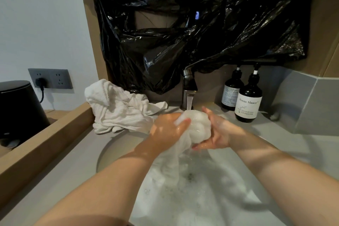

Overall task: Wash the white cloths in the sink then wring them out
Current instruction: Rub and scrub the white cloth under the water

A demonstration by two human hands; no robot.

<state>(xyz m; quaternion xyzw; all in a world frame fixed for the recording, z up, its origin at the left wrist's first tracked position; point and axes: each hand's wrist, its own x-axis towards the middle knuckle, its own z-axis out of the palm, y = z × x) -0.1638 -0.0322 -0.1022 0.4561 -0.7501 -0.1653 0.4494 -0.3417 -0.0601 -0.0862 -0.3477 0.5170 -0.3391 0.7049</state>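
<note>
Holding a sodden, sudsy white cloth [197, 127] bunched between both hands, directly beneath the thin stream of water [189, 102] from the brushed-metal tap [189, 86]. Left hand [168, 130] curled over the wad's left side, fingertips pressed into the foam. Right hand [218, 134] cupping it from the right and underneath, fingers wrapped round. Trailing from under the left palm, a loose tail of the same cloth, hanging down into the round white sink [233, 181], suds at the bottom. Lying on the grey counter [73, 167], just left of and behind the left hand, a crumpled heap of white cloths [119, 108]. Standing right of the tap, two dark pump bottles [248, 101], side by side. Hanging behind, crinkled black plastic sheeting [183, 33].
</note>
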